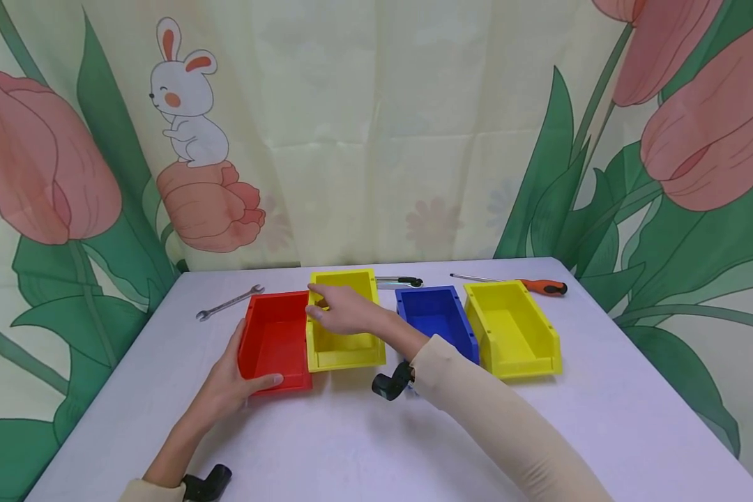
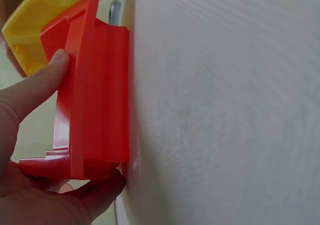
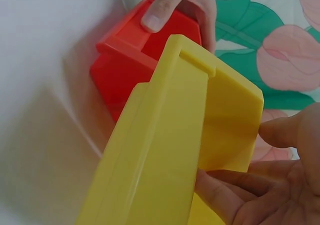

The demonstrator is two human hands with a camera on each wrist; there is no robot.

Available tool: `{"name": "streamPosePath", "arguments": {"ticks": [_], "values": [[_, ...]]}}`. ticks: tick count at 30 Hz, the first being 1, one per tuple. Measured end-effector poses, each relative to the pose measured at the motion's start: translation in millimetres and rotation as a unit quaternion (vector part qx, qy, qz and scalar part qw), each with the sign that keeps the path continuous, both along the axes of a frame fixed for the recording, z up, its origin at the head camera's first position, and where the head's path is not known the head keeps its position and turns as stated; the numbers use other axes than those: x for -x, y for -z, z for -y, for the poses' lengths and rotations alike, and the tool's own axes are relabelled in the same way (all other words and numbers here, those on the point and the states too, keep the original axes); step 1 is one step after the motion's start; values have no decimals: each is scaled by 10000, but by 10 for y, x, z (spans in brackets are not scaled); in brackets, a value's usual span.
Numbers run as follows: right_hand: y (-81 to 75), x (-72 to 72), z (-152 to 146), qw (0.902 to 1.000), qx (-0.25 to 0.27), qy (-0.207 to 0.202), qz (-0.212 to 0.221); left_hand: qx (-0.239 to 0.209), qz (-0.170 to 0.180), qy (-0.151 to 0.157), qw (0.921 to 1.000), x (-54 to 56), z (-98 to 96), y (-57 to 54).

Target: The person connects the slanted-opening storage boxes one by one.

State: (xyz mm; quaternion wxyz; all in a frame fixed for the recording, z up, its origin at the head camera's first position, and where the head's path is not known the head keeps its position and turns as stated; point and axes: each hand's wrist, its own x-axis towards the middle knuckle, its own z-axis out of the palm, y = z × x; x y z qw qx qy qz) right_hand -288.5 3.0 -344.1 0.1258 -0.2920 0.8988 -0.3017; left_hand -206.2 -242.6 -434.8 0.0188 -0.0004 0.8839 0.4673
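My left hand (image 1: 229, 380) grips a red plastic bin (image 1: 275, 348) by its left side, with the thumb over the front rim. In the left wrist view, one fingertip reaches to the underside of the red bin (image 2: 107, 100), close to the tabletop. A yellow bin (image 1: 345, 353) stands tilted just right of the red one, and my right hand (image 1: 348, 310) pinches its left wall between thumb and fingers. In the right wrist view that yellow bin (image 3: 165, 130) hangs above the table, close beside the red bin (image 3: 122, 77).
A blue bin (image 1: 436, 317) and a second yellow bin (image 1: 517, 335) stand side by side on the right. Behind them lies a screwdriver (image 1: 542, 286) with an orange handle. A wrench (image 1: 229, 304) lies back left; a black-handled metal tool (image 1: 408, 282) is partly hidden behind the held yellow bin.
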Motion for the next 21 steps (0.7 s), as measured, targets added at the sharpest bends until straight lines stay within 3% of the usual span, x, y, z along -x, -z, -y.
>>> {"name": "streamPosePath", "arguments": {"ticks": [21], "values": [[123,-32,-24,9991,389,89,126,90,39,22,9999,7,0,-1]]}}
